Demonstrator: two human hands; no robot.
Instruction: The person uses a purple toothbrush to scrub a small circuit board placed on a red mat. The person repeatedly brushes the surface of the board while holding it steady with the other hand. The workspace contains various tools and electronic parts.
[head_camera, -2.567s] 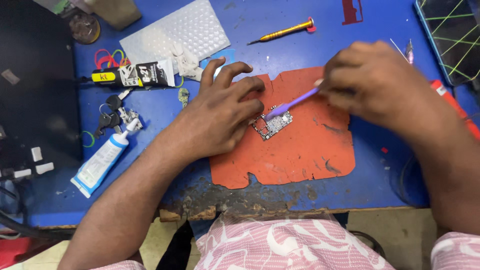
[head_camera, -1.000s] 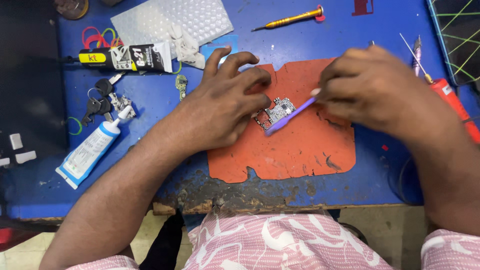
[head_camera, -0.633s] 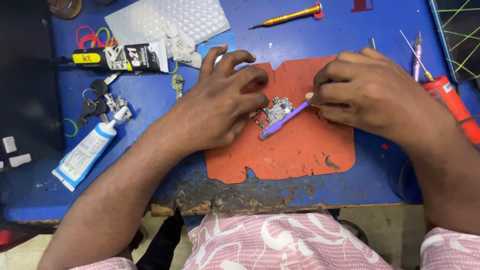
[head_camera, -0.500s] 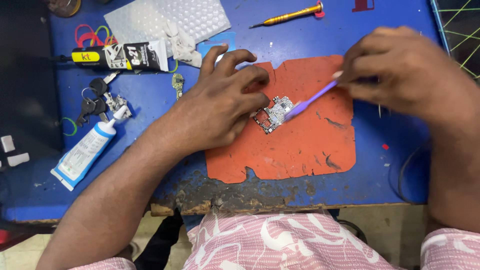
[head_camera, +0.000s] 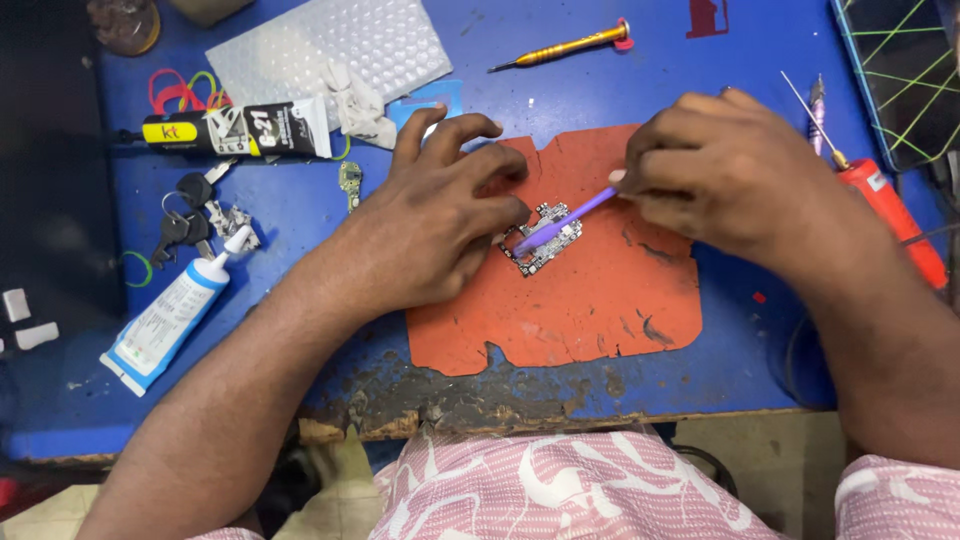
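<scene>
While a person leans over it, a blue table (head_camera: 620, 90) with a worn, chipped front edge fills the view. At its centre lies an orange mat (head_camera: 590, 300) with ragged edges. On the mat's upper middle sits a small circuit board (head_camera: 545, 240), tilted. The left hand (head_camera: 440, 220) rests on the mat's left part, fingers spread and bent, fingertips pressing on the board's left edge and hiding part of it. The right hand (head_camera: 730, 175) is closed around a thin purple tool (head_camera: 565, 220), pinching its upper end, while the tool's tip touches the board.

A sheet of bubble wrap (head_camera: 330, 50) lies at the top left, well apart from the hands. Below it lies a black glue tube (head_camera: 235, 130) on its side, with coloured rubber bands (head_camera: 180, 88) just beside it. A white and blue tube (head_camera: 170, 315) lies slanted near the left forearm, with a bunch of keys (head_camera: 195, 215) above it. A yellow screwdriver (head_camera: 560, 45) lies at the top, beyond the mat. A red-handled tool (head_camera: 890, 215) lies at the right, partly behind the right wrist.
</scene>
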